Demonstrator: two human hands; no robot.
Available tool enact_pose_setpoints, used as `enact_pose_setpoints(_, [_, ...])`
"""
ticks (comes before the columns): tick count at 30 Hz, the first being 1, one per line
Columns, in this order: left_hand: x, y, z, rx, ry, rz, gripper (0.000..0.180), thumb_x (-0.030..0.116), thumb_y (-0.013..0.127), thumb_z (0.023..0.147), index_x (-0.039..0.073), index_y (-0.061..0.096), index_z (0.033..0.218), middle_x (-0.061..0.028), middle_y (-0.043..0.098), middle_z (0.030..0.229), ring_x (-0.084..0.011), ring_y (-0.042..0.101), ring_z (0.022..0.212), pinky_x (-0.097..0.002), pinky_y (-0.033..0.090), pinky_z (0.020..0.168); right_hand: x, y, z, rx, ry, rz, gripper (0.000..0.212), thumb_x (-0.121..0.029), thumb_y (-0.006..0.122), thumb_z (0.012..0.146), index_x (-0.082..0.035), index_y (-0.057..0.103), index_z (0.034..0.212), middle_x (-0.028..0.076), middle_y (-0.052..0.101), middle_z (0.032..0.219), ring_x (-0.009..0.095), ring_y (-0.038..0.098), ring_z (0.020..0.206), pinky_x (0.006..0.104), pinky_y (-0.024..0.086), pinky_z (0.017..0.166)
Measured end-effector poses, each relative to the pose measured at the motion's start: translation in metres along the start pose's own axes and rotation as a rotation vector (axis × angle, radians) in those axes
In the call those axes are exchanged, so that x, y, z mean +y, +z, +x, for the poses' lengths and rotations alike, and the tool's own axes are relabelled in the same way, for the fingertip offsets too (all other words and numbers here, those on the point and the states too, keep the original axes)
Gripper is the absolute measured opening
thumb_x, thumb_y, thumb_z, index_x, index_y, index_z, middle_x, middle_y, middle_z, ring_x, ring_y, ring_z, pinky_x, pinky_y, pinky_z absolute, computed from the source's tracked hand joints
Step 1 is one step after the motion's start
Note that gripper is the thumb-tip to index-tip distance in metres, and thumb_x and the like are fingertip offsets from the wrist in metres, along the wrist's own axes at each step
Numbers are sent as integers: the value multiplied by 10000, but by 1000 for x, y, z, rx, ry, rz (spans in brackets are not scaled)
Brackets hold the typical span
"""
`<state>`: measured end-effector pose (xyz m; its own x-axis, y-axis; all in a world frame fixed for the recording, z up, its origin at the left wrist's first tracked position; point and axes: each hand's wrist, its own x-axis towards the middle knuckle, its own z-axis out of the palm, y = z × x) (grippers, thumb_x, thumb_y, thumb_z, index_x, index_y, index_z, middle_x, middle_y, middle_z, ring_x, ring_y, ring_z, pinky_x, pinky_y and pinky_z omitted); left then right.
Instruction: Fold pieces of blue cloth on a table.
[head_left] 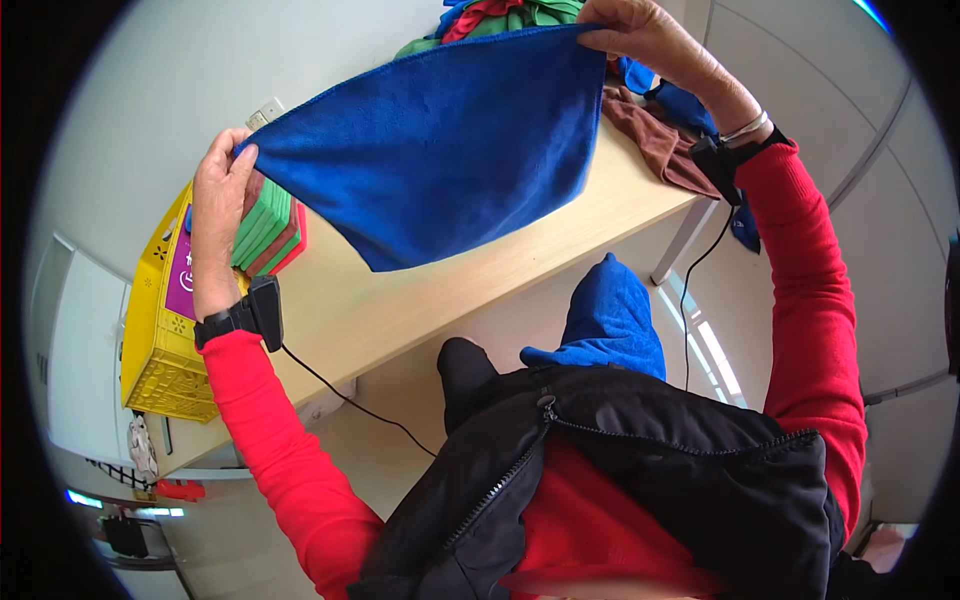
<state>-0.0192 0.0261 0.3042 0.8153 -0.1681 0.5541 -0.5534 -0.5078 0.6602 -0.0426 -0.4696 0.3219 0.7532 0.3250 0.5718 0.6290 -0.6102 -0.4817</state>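
Note:
A blue cloth (450, 140) hangs stretched between my two hands above the table, its lower edge drooping. My left hand (222, 190) pinches one upper corner between thumb and fingers. At the far right, my right hand (650, 42) is closed on the other upper corner, held higher. Beside my left hand stands a stack of folded green, red and brown cloths (268, 232), partly hidden by the hand and the blue cloth. Another blue cloth (610, 315) lies draped over my leg.
The pale wooden table (370, 300) carries a yellow plastic crate (150, 340) at its left end. A heap of loose coloured cloths (500, 18) lies at the back, partly hidden. A brown cloth (660, 145) hangs toward the right edge. Black cables (350, 400) run from both wrists.

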Motion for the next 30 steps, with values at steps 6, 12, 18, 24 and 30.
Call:
enact_pose_setpoints(6, [-10, 17, 28, 24, 17, 114, 104, 125, 584, 1000, 46, 611, 1061, 83, 443, 711, -22, 399, 588, -213, 331, 520, 30, -4, 8, -44, 46, 88, 117, -126, 701, 930, -19, 684, 975, 3, 608, 802, 102, 547, 749, 276, 492, 689])
enact_pose_setpoints(12, [-38, 69, 95, -125, -83, 161, 157, 131, 597, 969, 17, 623, 1073, 42, 507, 711, -59, 465, 585, -239, 385, 536, 81, -1, -2, 5, 98, -111, 130, -135, 708, 921, -15, 672, 957, 5, 610, 793, 107, 550, 748, 280, 492, 680])
enact_pose_setpoints(18, [-39, 119, 152, -90, 13, 194, 180, 133, 579, 981, 24, 627, 1116, 0, 616, 773, -83, 563, 655, -252, 426, 609, 103, -21, -5, 192, 148, -45, 125, -124, 701, 908, -8, 664, 935, 28, 651, 815, 119, 584, 769, 296, 511, 688])
enact_pose_setpoints(24, [-86, 123, 169, 43, 68, 115, 198, 133, 564, 977, 10, 631, 1117, -67, 722, 819, -119, 658, 759, -284, 477, 711, 113, 5, 21, 278, 106, 8, 114, -114, 693, 894, -7, 663, 921, 44, 668, 812, 139, 602, 756, 312, 517, 673])
enact_pose_setpoints(30, [-119, 106, 185, 95, -7, 179, 198, 133, 557, 983, 15, 626, 1127, -70, 709, 792, -128, 670, 706, -285, 487, 680, 180, 46, 83, 378, -126, -222, 93, -80, 647, 900, 5, 678, 923, 69, 665, 762, 246, 669, 696, 326, 527, 598])
